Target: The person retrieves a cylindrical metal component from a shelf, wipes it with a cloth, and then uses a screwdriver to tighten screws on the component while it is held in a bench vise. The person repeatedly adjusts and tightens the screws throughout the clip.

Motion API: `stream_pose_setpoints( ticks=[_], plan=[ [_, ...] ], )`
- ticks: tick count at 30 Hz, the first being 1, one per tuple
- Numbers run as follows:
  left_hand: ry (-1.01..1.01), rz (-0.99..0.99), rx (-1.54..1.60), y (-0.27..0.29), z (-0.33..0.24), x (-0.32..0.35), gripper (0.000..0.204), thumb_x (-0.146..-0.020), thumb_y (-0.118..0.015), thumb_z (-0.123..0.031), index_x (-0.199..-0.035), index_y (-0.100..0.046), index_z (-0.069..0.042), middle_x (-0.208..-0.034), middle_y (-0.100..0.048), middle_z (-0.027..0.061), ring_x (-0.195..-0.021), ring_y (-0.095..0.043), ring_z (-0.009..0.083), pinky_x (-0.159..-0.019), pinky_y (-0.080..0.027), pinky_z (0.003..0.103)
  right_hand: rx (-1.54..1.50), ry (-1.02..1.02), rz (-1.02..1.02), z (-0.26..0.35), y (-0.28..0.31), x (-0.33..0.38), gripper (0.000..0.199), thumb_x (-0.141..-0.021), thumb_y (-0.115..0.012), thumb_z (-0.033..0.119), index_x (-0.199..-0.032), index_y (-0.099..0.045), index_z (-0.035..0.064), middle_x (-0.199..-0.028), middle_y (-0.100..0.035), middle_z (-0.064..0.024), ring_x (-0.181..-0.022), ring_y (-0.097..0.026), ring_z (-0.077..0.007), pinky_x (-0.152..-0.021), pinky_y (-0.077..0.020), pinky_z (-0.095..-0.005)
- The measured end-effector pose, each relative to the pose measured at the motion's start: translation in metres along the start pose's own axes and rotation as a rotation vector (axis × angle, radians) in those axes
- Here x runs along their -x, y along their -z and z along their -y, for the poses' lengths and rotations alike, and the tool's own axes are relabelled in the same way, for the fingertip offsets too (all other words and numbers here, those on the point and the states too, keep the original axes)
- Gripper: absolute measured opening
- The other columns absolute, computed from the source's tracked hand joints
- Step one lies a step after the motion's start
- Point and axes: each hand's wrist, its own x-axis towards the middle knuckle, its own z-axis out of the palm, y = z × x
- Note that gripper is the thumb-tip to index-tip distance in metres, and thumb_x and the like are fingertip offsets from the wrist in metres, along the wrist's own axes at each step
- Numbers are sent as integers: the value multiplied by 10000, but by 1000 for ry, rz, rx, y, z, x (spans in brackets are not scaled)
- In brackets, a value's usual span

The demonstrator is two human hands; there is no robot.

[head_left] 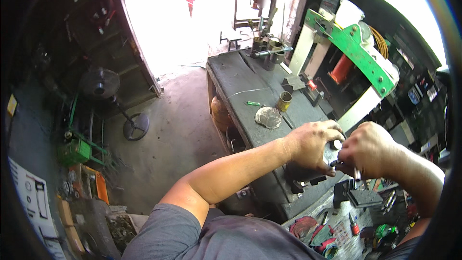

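Because both hands work close together, a slip of the slim tool [357,175] could drive the knuckles into the metal nearby. The right hand [368,150] is closed in a fist around that tool, whose shiny end pokes out below. The left hand [314,145] arches in a wide curve, thumb well apart from the fingers, around a pale round-ended piece [336,144]; whether it grips this firmly, I cannot tell. Both things are above the near end of the dark surface [240,115], right of the person's middle. A loose hold there could let the small piece drop among the clutter below, where a red bottle [354,226] stands near crumpled red and green cloth [304,226].

Farther up the surface, a yellowed can [284,102] stands just beside a flat grey disc [268,117]; its contents cannot be made out. At the far end, tools stick up from dark cans [258,45]. On the left, a green crate [79,151] is near an orange bin [101,187]; what they hold is too dim to tell.
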Motion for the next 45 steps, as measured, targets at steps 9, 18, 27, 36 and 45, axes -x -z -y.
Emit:
stream_pose_setpoints(
  ticks=[9,18,27,36,45],
  plan=[
    [28,-6,9,2,0,-3,876,-662,-983,-485,-1340,-684,-19,-1423,-643,210,-1251,-691,417,-1053,-586,486,-162,-97,-573,7,-39,-9,232,-622,-792,215,-590,-563,195,-538,-544,-23,-519,-604,-285,-557,-400,-450],
    [-34,-48,57,1,7,-4,837,-667,-982,-387,-1353,-673,-20,-1440,-651,250,-1303,-672,443,-1121,-559,500,-228,-389,-525,34,-35,-11,233,-626,-804,198,-599,-573,187,-545,-564,-27,-558,-624,-294,-624,-445,-456],
    [225,-23,65,2,-9,0,1402,-611,-1067,-522,-1657,-364,91,-1595,-520,347,-1517,-522,437,-1280,-423,463,-316,-465,-634,2,-17,17,174,-891,-844,213,-968,-778,72,-967,-758,-168,-1028,-744,-396,-964,-579,-498],
    [255,-5,118,1,-9,2,1317,-605,-1063,-464,-1609,-428,103,-1540,-589,311,-1467,-585,386,-1262,-443,439,7,-203,-361,-41,-27,-14,268,-812,-778,101,-1038,-844,228,-1146,-759,-1,-1284,-678,-264,-1343,-267,-582],
    [186,-25,22,-8,1,8,1240,-621,-1024,-545,-1517,-490,124,-1420,-618,293,-1371,-614,402,-1215,-465,436,-2,-243,-73,-50,-2,-37,162,-870,-811,271,-962,-807,138,-940,-782,-116,-1040,-760,-366,-1029,-590,-516]
  ],
)
